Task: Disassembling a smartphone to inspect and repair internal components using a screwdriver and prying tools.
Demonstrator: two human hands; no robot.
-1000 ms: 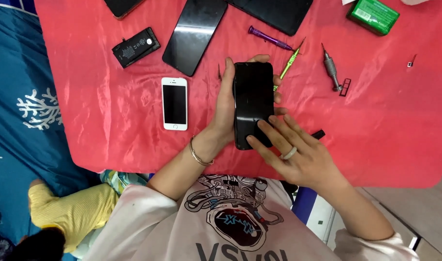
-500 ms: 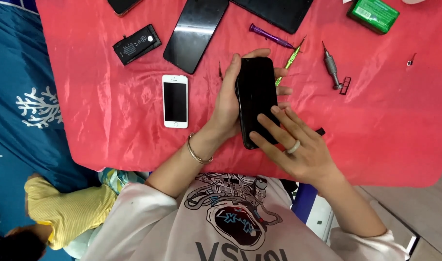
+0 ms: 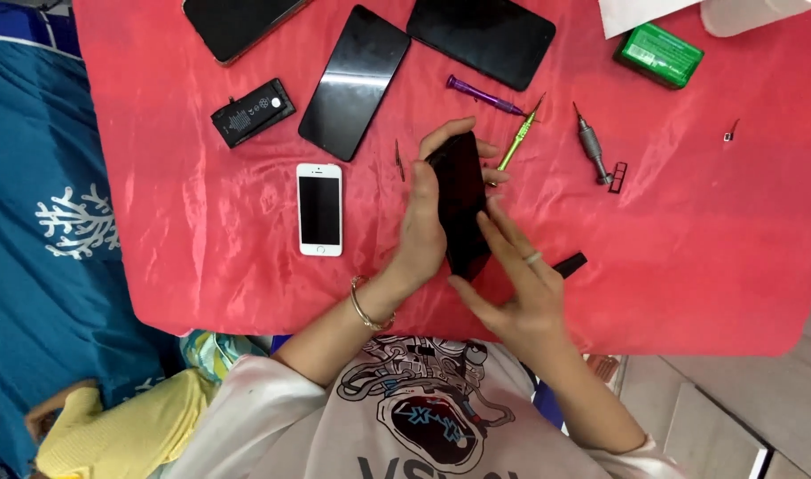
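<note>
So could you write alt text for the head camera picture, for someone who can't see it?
Seen from above, a person's left hand holds a black phone on edge over a red cloth while the right hand touches its lower end. Around lie a small white phone, a battery, dark screens, screwdrivers and a green box.

Glossy black glass phone [image 3: 463, 200]; shiny red satin-like cloth [image 3: 707, 248]; metal screwdriver [image 3: 592, 144]; smooth white plastic phone [image 3: 319, 209]

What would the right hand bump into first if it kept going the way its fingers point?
Probably the black phone: the right hand points up-left, its fingertips about touching the phone that the left hand holds. Depth is unclear.
</note>
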